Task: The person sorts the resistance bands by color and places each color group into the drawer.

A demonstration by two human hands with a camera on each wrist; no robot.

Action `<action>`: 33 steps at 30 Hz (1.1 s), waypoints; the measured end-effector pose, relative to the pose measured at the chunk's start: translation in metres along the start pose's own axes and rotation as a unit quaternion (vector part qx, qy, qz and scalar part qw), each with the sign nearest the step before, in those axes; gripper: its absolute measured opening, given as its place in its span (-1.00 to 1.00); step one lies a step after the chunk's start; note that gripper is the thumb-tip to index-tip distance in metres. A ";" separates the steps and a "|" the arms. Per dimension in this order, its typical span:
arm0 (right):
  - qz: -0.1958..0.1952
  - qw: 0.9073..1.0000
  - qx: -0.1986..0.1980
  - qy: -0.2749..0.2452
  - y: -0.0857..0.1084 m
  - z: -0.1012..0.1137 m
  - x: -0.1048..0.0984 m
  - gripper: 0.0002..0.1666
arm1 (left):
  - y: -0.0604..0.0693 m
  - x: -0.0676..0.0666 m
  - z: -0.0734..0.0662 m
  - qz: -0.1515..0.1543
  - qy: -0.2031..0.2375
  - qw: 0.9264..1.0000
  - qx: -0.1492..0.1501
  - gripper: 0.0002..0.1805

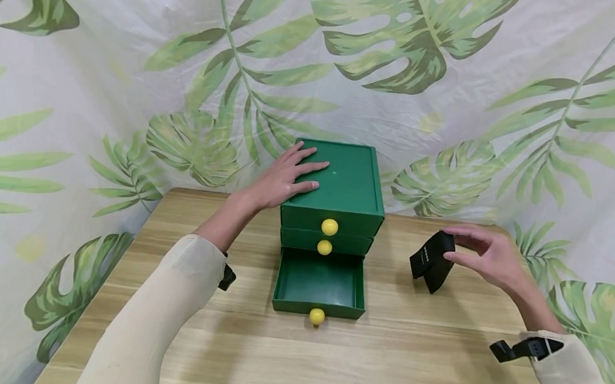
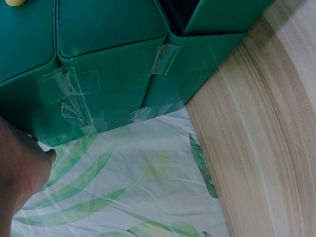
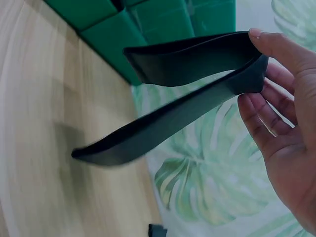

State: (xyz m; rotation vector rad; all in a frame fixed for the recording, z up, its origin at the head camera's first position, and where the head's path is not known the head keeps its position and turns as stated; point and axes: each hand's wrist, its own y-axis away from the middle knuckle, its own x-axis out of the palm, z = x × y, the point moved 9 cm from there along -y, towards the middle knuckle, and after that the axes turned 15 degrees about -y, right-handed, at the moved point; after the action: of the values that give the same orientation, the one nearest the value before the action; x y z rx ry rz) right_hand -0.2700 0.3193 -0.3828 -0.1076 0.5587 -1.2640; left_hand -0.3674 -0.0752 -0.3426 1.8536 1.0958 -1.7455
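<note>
A green drawer cabinet (image 1: 334, 176) with round yellow knobs stands at the back of the table. Its bottom drawer (image 1: 319, 310) is pulled out, and the inside shows bare. My left hand (image 1: 290, 177) rests on the left of the cabinet top with fingers spread; only part of that hand (image 2: 22, 165) shows in the left wrist view. To the right of the cabinet, my right hand (image 1: 487, 254) pinches a black, V-shaped folded piece (image 1: 433, 260) with small pale print. In the right wrist view, thumb and fingers hold the folded piece (image 3: 163, 123) by its bend, its two flaps spread apart and hanging above the table.
The wooden table (image 1: 228, 349) carries the cabinet. A white cloth with green leaves (image 1: 273, 36) hangs behind it. Clear tape (image 2: 74, 98) joins the cabinet's side sections.
</note>
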 end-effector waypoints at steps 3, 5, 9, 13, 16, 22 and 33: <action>0.013 1.000 -0.018 -0.004 -0.003 0.012 0.004 -0.43 | 0.000 -0.001 0.000 -0.001 0.001 1.000 0.000 -0.38; 0.021 0.999 -0.030 -0.015 -0.004 0.020 0.007 -0.42 | 0.000 0.000 0.000 -0.001 0.002 1.000 -0.001 -0.38; 0.039 0.997 -0.058 -0.018 -0.006 0.042 0.018 -0.36 | -0.001 0.001 0.000 0.002 0.003 1.000 0.000 -0.38; 0.059 0.994 -0.087 -0.018 -0.009 0.065 0.032 -0.30 | -0.001 0.002 0.001 0.003 0.003 1.000 0.001 -0.38; 0.083 0.988 -0.117 -0.061 -0.011 0.079 0.043 -0.29 | -0.001 0.002 0.002 0.001 0.002 1.000 0.000 -0.37; 0.129 0.969 -0.161 -0.139 -0.015 0.101 0.063 -0.25 | -0.001 0.001 0.001 -0.001 0.003 1.000 0.000 -0.37; 0.139 0.964 -0.195 -0.118 -0.021 0.127 0.097 -0.25 | -0.001 0.000 0.001 0.002 0.000 1.000 0.000 -0.37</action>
State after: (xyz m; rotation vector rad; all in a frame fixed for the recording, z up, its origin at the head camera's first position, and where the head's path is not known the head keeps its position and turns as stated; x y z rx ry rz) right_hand -0.2127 0.1947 -0.2981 -0.4871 0.5865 -0.8414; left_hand -0.3693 -0.0756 -0.3422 1.8552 1.0913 -1.7433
